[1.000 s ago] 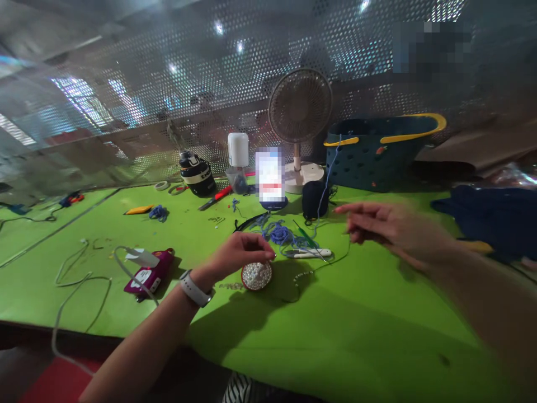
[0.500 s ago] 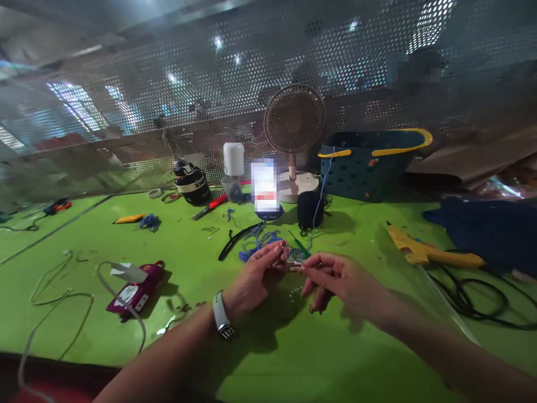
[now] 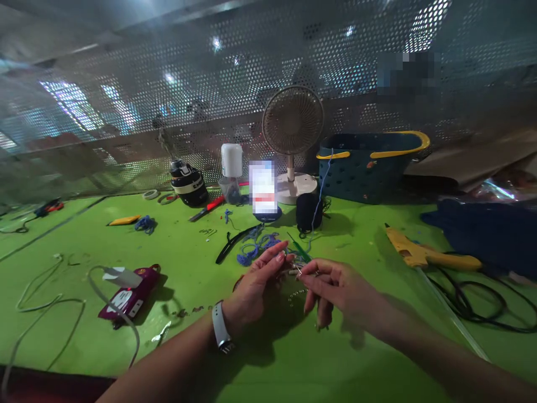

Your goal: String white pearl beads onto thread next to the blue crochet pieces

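Your left hand (image 3: 255, 288) and right hand (image 3: 331, 288) pinch a needle (image 3: 297, 271) between them mid-table (image 3: 126, 336); both sit slightly lower than before.

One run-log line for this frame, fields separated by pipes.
left hand: fingertips pinching something small, unclear | right hand: meets it with a thin needle | surface: green table | nearby: blue yarn, glue gun
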### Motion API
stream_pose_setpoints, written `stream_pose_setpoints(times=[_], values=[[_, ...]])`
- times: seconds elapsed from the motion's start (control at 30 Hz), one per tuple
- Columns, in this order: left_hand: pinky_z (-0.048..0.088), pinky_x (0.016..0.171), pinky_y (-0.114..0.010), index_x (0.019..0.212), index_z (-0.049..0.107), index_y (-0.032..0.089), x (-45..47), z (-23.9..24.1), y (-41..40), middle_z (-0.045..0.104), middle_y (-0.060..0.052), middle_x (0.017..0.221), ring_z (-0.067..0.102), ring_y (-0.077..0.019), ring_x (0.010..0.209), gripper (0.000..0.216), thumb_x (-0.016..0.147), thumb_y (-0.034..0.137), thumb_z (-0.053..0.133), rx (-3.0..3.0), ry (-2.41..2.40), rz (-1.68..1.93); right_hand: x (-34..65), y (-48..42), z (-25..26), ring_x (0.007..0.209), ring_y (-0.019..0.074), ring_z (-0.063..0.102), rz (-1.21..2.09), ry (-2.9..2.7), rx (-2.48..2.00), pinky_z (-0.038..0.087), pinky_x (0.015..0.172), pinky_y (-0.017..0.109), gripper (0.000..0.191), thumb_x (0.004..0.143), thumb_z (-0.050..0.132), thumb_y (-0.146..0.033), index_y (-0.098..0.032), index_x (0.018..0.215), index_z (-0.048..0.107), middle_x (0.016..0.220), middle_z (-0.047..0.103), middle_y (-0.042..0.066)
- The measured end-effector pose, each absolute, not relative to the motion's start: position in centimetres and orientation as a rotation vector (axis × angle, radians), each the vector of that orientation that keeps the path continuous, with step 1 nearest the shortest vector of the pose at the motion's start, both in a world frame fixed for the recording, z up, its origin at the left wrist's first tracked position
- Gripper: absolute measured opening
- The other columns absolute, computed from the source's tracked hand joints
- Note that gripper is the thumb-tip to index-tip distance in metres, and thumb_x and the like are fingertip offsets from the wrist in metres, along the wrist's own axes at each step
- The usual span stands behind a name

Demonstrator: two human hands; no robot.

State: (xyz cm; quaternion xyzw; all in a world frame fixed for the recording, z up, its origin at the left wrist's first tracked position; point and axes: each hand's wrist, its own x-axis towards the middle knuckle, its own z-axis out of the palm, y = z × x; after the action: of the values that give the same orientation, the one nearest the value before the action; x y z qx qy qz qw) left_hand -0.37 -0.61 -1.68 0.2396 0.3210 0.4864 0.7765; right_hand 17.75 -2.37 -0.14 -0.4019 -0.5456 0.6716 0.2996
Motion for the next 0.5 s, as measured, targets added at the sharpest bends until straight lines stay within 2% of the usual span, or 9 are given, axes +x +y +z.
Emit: stream_pose_setpoints(times=[0.5], values=[[0.046,0.092,-0.030,0.117,0.062,0.018,-0.18,-2.39,-1.16,0.071,-0.007,0.107,0.065,-0.0172,0.098,0.033,0.084,0.013,0.065,0.553,0.596,1.005,17.37,-2.37,-0.78,0.039,0.0086,0.062,1.752,-1.459,-1.063,0.046,0.039,0.017,0.029,0.087,0.058,-0.045,-0.017,0.092,0.054,0.061,0.069,-0.002]])
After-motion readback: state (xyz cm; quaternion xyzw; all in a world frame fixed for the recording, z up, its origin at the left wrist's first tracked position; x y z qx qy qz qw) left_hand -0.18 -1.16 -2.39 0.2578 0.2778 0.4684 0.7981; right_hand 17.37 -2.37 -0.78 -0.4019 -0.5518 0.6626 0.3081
